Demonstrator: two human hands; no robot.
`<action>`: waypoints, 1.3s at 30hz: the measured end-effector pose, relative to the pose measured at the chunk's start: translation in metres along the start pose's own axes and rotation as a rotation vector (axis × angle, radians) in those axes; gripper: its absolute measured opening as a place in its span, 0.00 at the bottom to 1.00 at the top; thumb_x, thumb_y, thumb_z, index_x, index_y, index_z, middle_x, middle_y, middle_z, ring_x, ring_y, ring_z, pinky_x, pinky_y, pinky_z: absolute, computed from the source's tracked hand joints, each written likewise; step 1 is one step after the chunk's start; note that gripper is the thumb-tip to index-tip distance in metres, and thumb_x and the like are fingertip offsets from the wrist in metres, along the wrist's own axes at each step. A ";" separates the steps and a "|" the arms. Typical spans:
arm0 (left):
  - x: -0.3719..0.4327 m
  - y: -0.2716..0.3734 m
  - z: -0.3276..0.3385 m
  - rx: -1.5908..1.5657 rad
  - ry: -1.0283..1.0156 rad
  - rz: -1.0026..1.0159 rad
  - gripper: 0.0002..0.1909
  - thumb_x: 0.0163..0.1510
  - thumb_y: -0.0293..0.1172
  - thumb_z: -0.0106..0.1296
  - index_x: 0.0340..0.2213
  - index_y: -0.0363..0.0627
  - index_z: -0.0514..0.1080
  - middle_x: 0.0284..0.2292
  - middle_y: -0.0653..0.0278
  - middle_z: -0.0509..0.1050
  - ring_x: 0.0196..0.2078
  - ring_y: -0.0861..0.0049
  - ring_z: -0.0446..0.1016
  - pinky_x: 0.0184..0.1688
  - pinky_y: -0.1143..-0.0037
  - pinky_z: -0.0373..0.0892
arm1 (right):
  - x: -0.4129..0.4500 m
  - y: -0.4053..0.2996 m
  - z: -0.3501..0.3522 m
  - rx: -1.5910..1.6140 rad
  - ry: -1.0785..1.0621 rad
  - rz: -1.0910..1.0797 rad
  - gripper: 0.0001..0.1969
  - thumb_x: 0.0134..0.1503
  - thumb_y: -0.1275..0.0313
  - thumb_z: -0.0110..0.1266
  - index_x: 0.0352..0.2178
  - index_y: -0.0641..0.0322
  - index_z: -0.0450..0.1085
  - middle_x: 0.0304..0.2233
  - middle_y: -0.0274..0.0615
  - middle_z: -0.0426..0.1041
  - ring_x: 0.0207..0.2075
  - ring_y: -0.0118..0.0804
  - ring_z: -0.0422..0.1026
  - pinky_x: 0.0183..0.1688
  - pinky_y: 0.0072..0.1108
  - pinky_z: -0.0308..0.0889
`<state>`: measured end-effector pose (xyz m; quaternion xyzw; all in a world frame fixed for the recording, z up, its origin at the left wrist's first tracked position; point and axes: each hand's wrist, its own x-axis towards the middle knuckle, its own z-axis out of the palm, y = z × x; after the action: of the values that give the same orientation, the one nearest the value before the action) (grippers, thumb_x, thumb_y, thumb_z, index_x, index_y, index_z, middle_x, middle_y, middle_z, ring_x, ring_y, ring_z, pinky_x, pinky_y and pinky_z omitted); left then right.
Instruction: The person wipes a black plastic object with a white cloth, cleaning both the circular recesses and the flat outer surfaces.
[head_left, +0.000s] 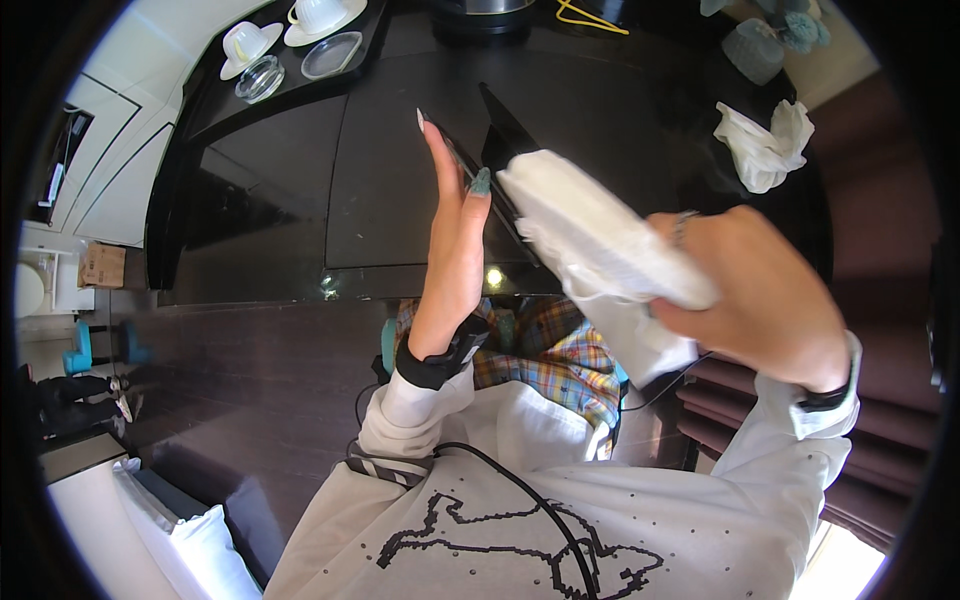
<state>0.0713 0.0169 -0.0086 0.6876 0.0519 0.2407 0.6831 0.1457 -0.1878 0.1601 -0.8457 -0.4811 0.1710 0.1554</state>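
My left hand (454, 247) is upright along a thin black flat panel (517, 225), its thumb at the edge; the panel is seen nearly edge-on. A black angular piece (504, 124) shows just beyond it; whether the two are joined I cannot tell. My right hand (750, 292), blurred, grips a folded white cloth or tissue wad (600, 225). The wad's far end lies close against the panel's right face, and a loose flap hangs below. Both hands are above the front edge of the black table (390, 187).
A black tray (296, 94) at the back left carries white cups (244, 43) with saucers and glass dishes (260, 79). A crumpled white tissue (765, 142) lies at right, near a vase (754, 52). A metal pot (484, 7) and yellow cord (592, 19) are behind. Someone's legs (75, 401) show far left.
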 end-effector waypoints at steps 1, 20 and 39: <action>0.002 -0.001 0.000 -0.006 -0.003 0.000 0.39 0.64 0.47 0.33 0.65 0.56 0.24 0.67 0.51 0.36 0.69 0.64 0.40 0.67 0.70 0.42 | 0.000 -0.010 -0.020 0.128 -0.076 0.201 0.21 0.43 0.78 0.63 0.42 0.69 0.69 0.24 0.45 0.73 0.23 0.37 0.73 0.30 0.23 0.68; 0.002 0.000 0.018 -0.100 0.105 -0.063 0.38 0.65 0.43 0.35 0.66 0.50 0.28 0.65 0.63 0.45 0.62 0.77 0.53 0.63 0.76 0.47 | 0.119 0.004 0.041 -0.280 0.542 -0.301 0.20 0.41 0.74 0.65 0.39 0.65 0.72 0.27 0.53 0.75 0.32 0.54 0.75 0.33 0.35 0.71; 0.006 -0.010 0.005 -0.035 -0.001 0.045 0.39 0.65 0.44 0.32 0.64 0.45 0.23 0.67 0.56 0.30 0.68 0.69 0.33 0.67 0.71 0.35 | -0.021 -0.005 0.000 -0.087 -0.139 0.096 0.08 0.41 0.81 0.58 0.27 0.67 0.71 0.17 0.47 0.72 0.20 0.42 0.75 0.25 0.26 0.70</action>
<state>0.0810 0.0153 -0.0165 0.6765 0.0319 0.2568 0.6895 0.1316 -0.2032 0.1648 -0.8598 -0.4565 0.2157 0.0764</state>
